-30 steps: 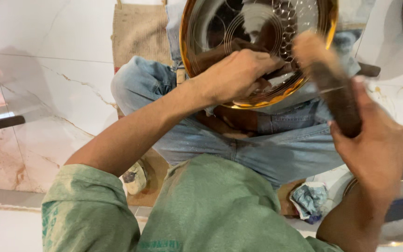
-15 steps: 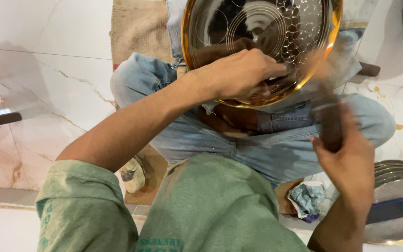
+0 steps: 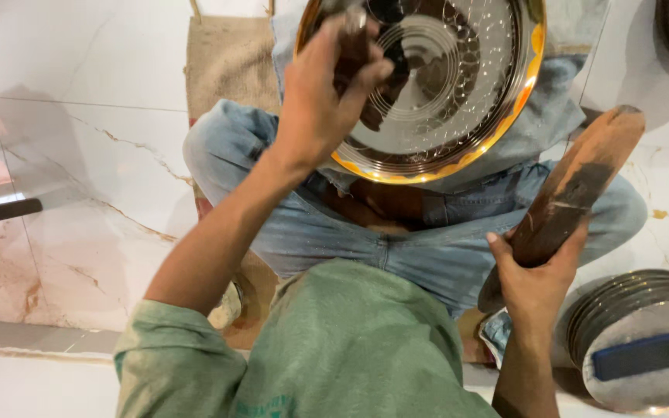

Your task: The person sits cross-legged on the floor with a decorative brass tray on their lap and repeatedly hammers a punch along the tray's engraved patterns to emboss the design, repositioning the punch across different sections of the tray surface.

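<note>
Hands full: our left hand (image 3: 323,101) pins a punch against the thin, slippery round engraved brass plate (image 3: 443,85); our right hand (image 3: 536,275) grips the heavy brown wooden mallet (image 3: 574,190) low.

White marble floor (image 3: 79,155), burlap mat (image 3: 230,62), stacked steel plates (image 3: 644,325)

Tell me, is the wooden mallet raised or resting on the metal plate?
Raised. The right hand holds the wooden mallet tilted, clear of the metal plate.
</note>
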